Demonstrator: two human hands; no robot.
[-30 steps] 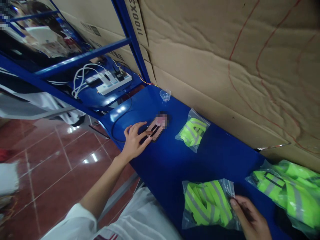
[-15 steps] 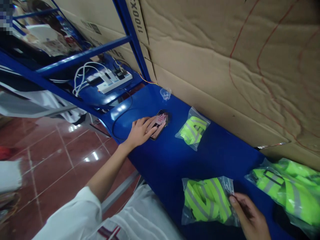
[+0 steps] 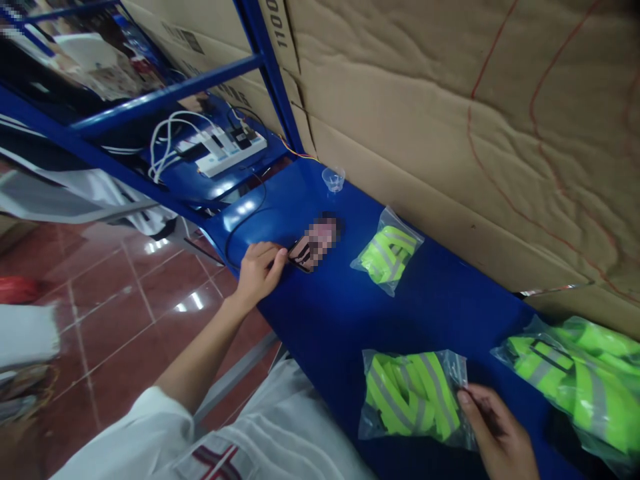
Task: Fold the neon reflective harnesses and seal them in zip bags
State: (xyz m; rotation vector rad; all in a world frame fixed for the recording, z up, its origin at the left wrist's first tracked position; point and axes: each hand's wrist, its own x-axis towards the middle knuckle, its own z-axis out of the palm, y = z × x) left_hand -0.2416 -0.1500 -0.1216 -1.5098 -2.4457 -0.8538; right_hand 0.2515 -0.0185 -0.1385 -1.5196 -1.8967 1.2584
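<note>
My left hand (image 3: 261, 268) is at the near left end of a smartphone (image 3: 316, 247) lying face up on the blue table. Its thumb and fingers are drawn together in a pinch; what lies between them is hidden. The phone's lit screen is partly blurred out. My right hand (image 3: 500, 430) pinches the right edge of a clear plastic bag (image 3: 414, 395) that holds a folded neon-yellow strap item with grey reflective bands. This bag rests near the table's front edge.
A smaller bagged neon item (image 3: 389, 252) lies beyond the phone, and more bagged neon items (image 3: 583, 380) at the right. A clear cup (image 3: 333, 179) stands by the cardboard wall (image 3: 425, 133). Past a blue frame (image 3: 170, 97) sits a power strip (image 3: 233, 157); a black cable (image 3: 227, 247) curves across the table.
My left hand has drawn back from over the phone's screen to its near left end, and its fingers have come together. My right hand stays on the bag's edge.
</note>
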